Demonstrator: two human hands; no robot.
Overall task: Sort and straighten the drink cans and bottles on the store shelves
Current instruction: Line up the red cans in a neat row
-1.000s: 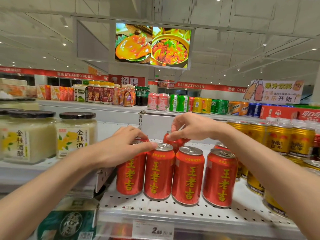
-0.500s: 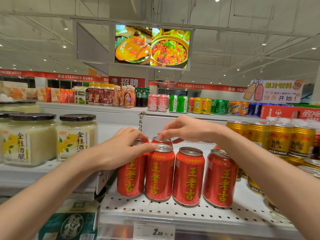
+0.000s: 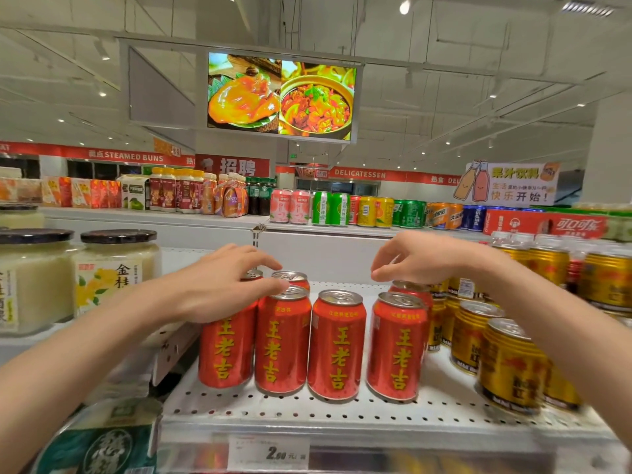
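Four red cans with yellow characters stand in a front row on the white perforated shelf (image 3: 307, 410): the leftmost red can (image 3: 225, 354), the second (image 3: 282, 343), the third (image 3: 337, 347) and the fourth (image 3: 396, 350). Behind the second one stands a rear red can (image 3: 291, 277). Another rear red can (image 3: 410, 291) stands behind the fourth. My left hand (image 3: 222, 285) lies over the top of the leftmost red can, fingers reaching the cans behind it. My right hand (image 3: 420, 261) hovers just above the right rear can, fingers curled downward and apart, holding nothing.
Gold cans (image 3: 509, 367) crowd the shelf right of the red ones. Glass jars with black lids (image 3: 113, 268) stand on the left shelf. A green package (image 3: 102, 446) lies lower left. A price tag (image 3: 270, 451) marks the shelf edge. More drinks (image 3: 342, 208) line the far shelf.
My right hand carried a rear red can leftward, set it behind the second front can, let go and moved right over the other rear can. My left hand stayed on the leftmost can.
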